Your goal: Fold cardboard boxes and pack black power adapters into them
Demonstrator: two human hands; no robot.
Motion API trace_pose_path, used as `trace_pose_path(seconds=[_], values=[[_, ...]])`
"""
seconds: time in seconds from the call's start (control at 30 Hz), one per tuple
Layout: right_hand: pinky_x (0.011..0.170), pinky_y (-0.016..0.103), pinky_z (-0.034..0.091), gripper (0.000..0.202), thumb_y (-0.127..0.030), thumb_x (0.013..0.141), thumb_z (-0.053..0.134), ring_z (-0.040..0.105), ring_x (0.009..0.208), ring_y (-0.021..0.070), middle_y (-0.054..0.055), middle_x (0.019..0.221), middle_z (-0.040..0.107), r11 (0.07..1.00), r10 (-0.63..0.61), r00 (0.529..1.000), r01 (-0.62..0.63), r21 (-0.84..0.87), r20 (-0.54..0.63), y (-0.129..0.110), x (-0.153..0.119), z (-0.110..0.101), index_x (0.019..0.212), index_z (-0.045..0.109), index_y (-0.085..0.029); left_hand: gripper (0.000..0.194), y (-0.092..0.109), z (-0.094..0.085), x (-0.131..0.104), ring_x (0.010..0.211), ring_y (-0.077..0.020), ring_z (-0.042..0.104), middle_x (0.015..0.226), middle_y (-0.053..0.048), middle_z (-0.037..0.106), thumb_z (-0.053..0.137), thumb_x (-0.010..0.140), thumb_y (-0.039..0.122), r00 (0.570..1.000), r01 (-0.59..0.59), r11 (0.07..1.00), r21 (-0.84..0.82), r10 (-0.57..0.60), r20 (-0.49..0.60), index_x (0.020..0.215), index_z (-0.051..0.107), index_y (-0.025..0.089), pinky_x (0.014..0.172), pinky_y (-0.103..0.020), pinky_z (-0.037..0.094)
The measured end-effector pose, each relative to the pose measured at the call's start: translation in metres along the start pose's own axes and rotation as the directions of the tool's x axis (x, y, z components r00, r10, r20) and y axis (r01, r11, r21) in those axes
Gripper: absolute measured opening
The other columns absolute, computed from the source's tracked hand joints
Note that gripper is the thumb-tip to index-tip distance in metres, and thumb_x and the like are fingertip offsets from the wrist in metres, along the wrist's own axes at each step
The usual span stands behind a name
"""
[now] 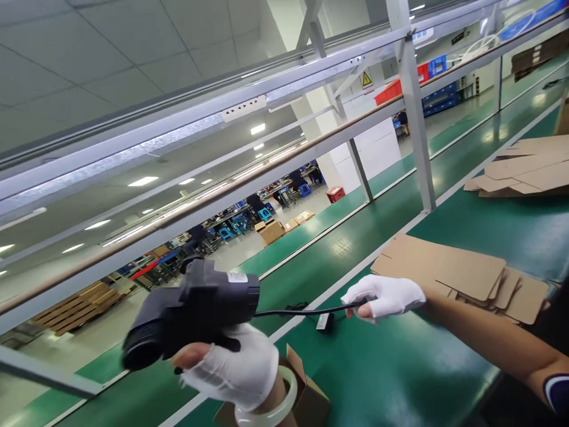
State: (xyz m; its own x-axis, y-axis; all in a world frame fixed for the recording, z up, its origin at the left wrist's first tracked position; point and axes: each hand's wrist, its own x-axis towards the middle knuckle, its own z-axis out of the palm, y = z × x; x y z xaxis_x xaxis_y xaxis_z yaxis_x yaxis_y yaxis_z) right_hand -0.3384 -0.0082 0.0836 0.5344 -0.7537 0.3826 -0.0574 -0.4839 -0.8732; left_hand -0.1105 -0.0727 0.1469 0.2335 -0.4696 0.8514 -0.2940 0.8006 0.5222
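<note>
A green conveyor belt (400,367) runs through a factory hall under a grey metal frame (411,101), with stacks of flat cardboard blanks (462,273) lying on it and more cardboard sheets (528,169) farther along. The left hand (235,367), in a white glove with a pale bangle at the wrist, grips a black handheld device (191,311) raised above the belt's near edge. The right hand (384,296), also gloved, pinches the device's black cord (302,311), pulled taut between both hands. A small open carton (306,391) sits below the left wrist. Bare belt lies between the hands and the blanks.
</note>
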Motion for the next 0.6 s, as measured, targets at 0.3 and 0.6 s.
trace_pose_path(seconds=[0.3, 0.6], values=[[0.053, 0.021, 0.037, 0.021, -0.014, 0.083, 0.047, 0.052, 0.056, 0.0098, 0.001, 0.066, 0.061, 0.670, -0.210, 0.972, 0.222, -0.708, 0.106, -0.077, 0.013, 0.036, 0.089, 0.066, -0.018, 0.071, -0.046, -0.051, -0.070, 0.095, -0.0272, 0.059, 0.109, -0.014, 0.057, 0.053, 0.080, 0.063, 0.852, -0.125, 0.987, 0.100, 0.055, 0.521, 0.133, 0.045, 0.016, 0.078, -0.038, 0.051], [0.078, 0.024, 0.048, 0.046, -0.049, 0.087, 0.054, 0.063, 0.083, 0.0173, 0.010, 0.091, 0.069, 1.000, -0.010, 0.986, 0.011, -0.007, 0.165, 0.020, 0.080, 0.044, 0.101, 0.069, -0.008, 0.071, -0.072, -0.078, -0.131, 0.100, -0.0325, 0.062, 0.098, -0.010, 0.068, 0.063, 0.061, 0.075, 0.536, 0.821, 0.519, -0.239, -0.553, 0.638, 0.104, 0.069, 0.019, 0.086, -0.043, 0.054]])
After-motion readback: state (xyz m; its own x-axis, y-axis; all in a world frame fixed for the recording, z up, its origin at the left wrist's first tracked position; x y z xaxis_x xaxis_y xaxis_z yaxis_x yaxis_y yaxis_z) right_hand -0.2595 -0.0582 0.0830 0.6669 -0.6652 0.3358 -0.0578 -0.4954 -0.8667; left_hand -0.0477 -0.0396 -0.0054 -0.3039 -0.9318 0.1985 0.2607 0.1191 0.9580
